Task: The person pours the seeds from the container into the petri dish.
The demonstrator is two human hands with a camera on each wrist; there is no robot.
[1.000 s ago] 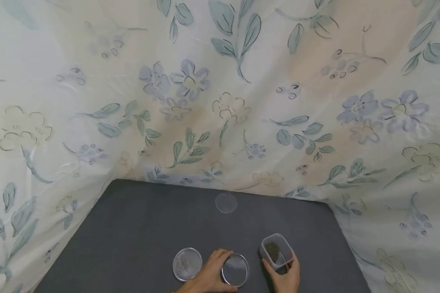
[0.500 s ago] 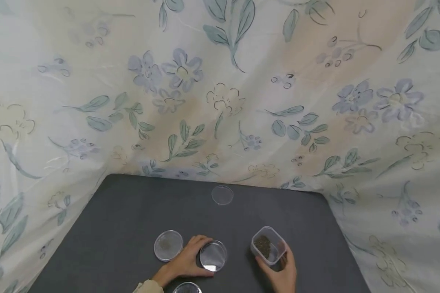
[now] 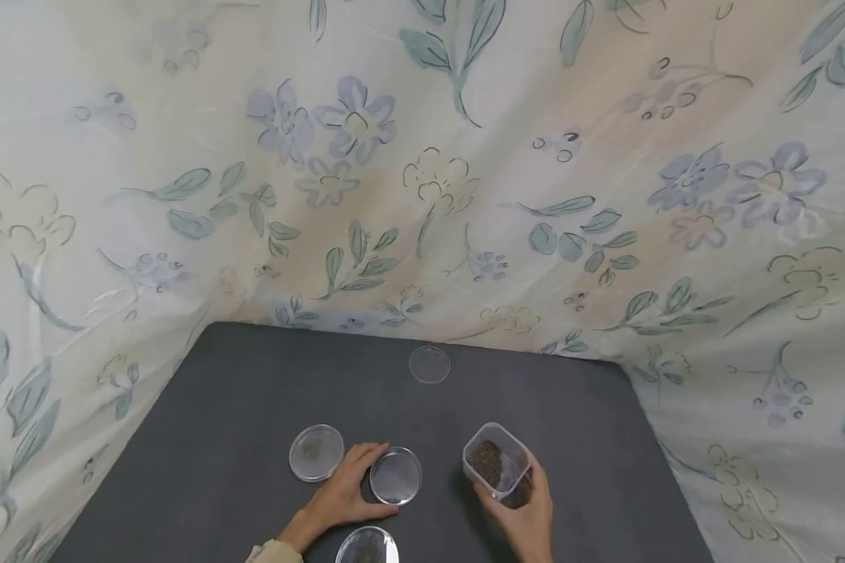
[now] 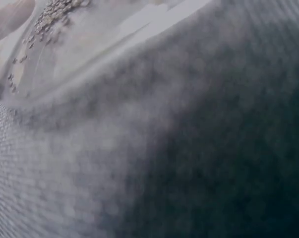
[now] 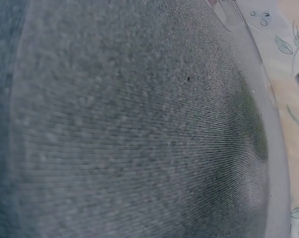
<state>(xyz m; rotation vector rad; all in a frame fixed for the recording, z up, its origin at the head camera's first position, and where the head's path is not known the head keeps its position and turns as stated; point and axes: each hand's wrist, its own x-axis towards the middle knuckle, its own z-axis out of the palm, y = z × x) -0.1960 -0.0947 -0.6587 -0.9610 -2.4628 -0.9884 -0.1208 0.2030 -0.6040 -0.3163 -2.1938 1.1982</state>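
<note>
The head view looks down on a dark grey table (image 3: pixel 275 383) with a flower-printed cloth (image 3: pixel 366 47) rising behind it and along both sides. The left hand (image 3: pixel 345 490), coming out of a cream sleeve (image 3: pixel 275 553), is curved round a clear round dish (image 3: pixel 396 475), its fingers at the far edge and its thumb at the near edge. The right hand (image 3: pixel 528 520) grips a clear plastic tub (image 3: pixel 514 463) from the near right, thumb on the near side. Inside the tub, a brownish-green heap of grain (image 3: pixel 486 463) lies toward the left. The two hands are apart, with a strip of bare table between the gripped dish and the tub. A second dish (image 3: pixel 329 460), holding a small patch of something, sits just left of the left hand. A third dish (image 3: pixel 382 536), with dark contents and a bright glare, is partly cut off by the bottom edge. A clear disc (image 3: pixel 429 365) lies near the table's far edge, well apart from the hands.

The left wrist view is blurred: small grains (image 4: pixel 57 15) show at the upper left inside a see-through edge (image 4: pixel 89 59), above a grey surface. The hand's hold cannot be told here.

The right wrist view is mostly rough grey surface, with the printed cloth along the right; the right hand's hold cannot be made out.
</note>
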